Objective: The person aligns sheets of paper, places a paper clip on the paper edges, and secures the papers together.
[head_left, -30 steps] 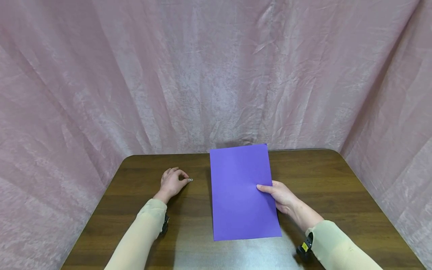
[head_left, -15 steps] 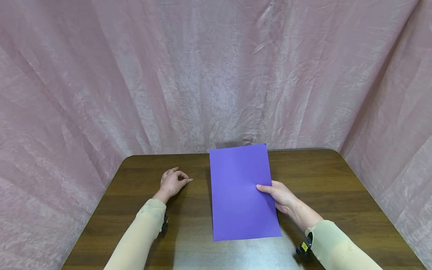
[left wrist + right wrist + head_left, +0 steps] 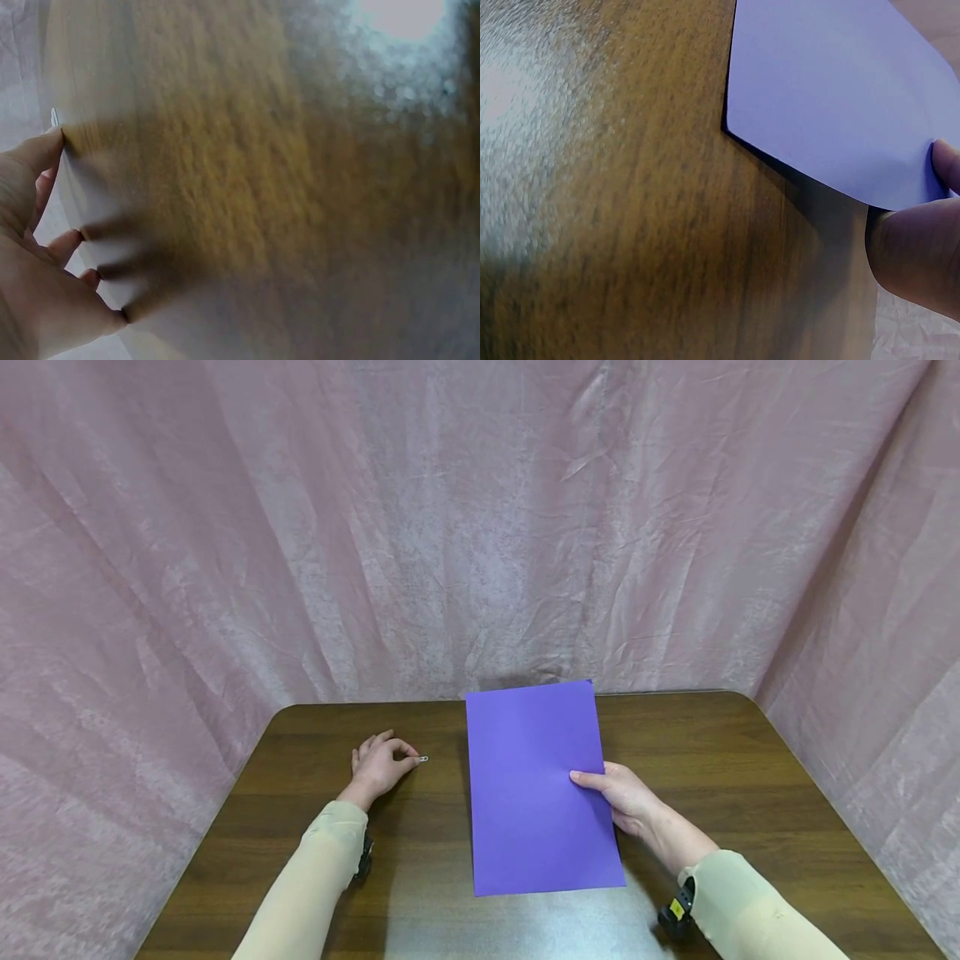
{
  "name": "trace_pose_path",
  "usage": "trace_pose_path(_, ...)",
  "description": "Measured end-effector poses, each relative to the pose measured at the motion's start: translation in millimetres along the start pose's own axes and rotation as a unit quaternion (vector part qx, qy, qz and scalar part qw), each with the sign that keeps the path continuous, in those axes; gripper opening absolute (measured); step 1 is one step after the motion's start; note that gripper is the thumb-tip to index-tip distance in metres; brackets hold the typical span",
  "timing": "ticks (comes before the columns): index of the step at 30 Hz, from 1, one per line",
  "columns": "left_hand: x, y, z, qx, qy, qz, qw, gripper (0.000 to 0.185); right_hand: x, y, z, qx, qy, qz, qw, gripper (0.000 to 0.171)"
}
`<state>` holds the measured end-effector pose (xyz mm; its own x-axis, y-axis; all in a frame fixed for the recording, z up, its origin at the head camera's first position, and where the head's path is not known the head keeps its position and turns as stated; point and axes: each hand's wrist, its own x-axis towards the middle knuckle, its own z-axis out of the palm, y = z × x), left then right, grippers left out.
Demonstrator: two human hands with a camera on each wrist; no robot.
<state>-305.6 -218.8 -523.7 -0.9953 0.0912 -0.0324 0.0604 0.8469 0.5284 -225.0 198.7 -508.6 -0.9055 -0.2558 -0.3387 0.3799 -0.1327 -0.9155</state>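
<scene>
While the right hand (image 3: 628, 795) grips the purple sheet (image 3: 534, 802) by its right edge over the table (image 3: 720, 760), the left hand (image 3: 379, 767) pinches a small clip-like piece (image 3: 423, 759) to the left. Sheet: probably light, easily creased; grasp 1 long edge.

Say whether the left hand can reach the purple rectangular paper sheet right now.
Likely yes: past the small silvery clip-like piece the left hand pinches, only brown wooden tabletop shows before the purple sheet, though that grip is occupied.

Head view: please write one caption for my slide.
Left hand pinches a small clip-like object; right hand holds a purple sheet.
</scene>
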Motion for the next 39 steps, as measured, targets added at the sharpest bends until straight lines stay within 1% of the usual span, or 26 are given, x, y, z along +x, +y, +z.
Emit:
trace_pose_path(5, 0.3, -0.8, 0.6, -0.004, -0.003, 0.000, 1.0000, 0.013, -0.4, 0.1, -0.5, 0.001, -0.002, 0.001, 1.000, 0.019)
trace_pose_path(12, 0.9, 1.4, 0.7, -0.007, -0.004, 0.001, 1.0000, 0.014, -0.8, -0.2, -1.9, 0.002, 0.002, 0.001, 1.000, 0.017)
trace_pose_path(22, 0.2, -1.0, 1.2, -0.011, -0.003, 0.005, 0.9999, 0.012, -2.3, -0.2, -0.7, -0.006, 0.003, 0.002, 1.000, 0.025)
trace_pose_path(33, -0.8, 0.9, 0.0, -0.016, -0.007, -0.001, 0.9998, 0.012, -2.9, 0.3, -0.6, -0.004, 0.008, 0.002, 1.000, 0.021)
trace_pose_path(39, -0.7, 2.3, -0.6, -0.014, -0.009, -0.001, 0.9999, 0.012, -2.0, 1.1, -0.5, -0.003, 0.012, 0.003, 1.000, 0.022)
